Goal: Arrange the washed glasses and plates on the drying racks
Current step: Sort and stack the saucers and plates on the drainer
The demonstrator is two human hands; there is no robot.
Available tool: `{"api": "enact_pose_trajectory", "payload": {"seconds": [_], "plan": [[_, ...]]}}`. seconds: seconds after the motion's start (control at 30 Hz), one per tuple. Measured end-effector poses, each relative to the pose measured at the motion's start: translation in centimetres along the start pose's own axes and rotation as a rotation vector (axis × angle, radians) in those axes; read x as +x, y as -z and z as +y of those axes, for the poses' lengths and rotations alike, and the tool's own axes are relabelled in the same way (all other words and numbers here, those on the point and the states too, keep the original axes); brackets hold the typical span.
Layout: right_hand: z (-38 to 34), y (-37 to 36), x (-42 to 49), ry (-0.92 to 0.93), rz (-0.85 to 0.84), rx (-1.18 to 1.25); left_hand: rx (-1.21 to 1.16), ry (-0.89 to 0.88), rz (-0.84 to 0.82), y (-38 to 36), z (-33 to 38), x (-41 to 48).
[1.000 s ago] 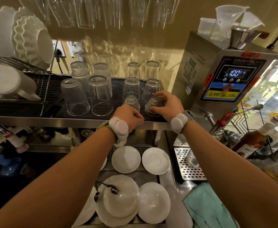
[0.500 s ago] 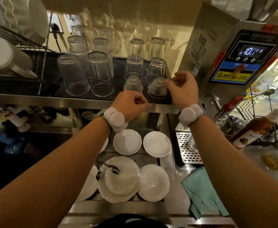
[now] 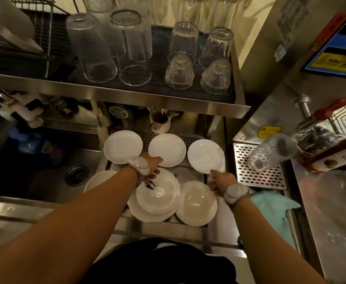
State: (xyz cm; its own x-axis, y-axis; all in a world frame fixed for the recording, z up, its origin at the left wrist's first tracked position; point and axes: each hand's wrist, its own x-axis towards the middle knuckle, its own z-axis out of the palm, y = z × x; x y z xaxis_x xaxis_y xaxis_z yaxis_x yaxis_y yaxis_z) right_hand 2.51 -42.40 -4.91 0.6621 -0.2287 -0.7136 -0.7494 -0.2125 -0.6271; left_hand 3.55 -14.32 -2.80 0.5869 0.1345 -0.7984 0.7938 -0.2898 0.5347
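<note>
White saucers (image 3: 167,149) beyond both hands; left hand (image 3: 152,168) curled over stacked plates (image 3: 157,196); right hand (image 3: 219,180) loosely spread, empty; inverted glasses (image 3: 179,72) on shelf (image 3: 139,97) above; labels unreadable.

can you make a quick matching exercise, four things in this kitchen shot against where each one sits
Things:
1. small ribbed glasses
2. teal cloth
3. spoon
4. lone glass

Places:
A. on the stacked plates, under the left hand
B. upside down at the front of the upper shelf
C. on the perforated drip tray
D. on the counter beside the right wrist

Pairs: 1-B, 2-D, 3-A, 4-C
</note>
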Motion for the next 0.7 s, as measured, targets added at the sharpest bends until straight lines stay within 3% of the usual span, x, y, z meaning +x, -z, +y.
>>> {"api": "enact_pose_trajectory", "payload": {"seconds": [0.17,0.33,0.47,0.7], "plan": [[0.5,-1.2,1.0,-0.045,0.022,0.068,-0.252,0.130,-0.044,-0.4,-0.4,1.8],[-0.2,-1.0,1.7,-0.042,0.033,0.058,-0.306,0.222,-0.043,-0.7,-0.4,3.9],[-0.7,-1.0,2.0,-0.040,0.049,0.114,-0.294,0.218,-0.026,-1.2,-1.2,5.5],[-1.3,-1.2,2.4,0.076,0.149,-0.017,-0.272,0.101,0.047,0.3,0.8,4.1]]}}
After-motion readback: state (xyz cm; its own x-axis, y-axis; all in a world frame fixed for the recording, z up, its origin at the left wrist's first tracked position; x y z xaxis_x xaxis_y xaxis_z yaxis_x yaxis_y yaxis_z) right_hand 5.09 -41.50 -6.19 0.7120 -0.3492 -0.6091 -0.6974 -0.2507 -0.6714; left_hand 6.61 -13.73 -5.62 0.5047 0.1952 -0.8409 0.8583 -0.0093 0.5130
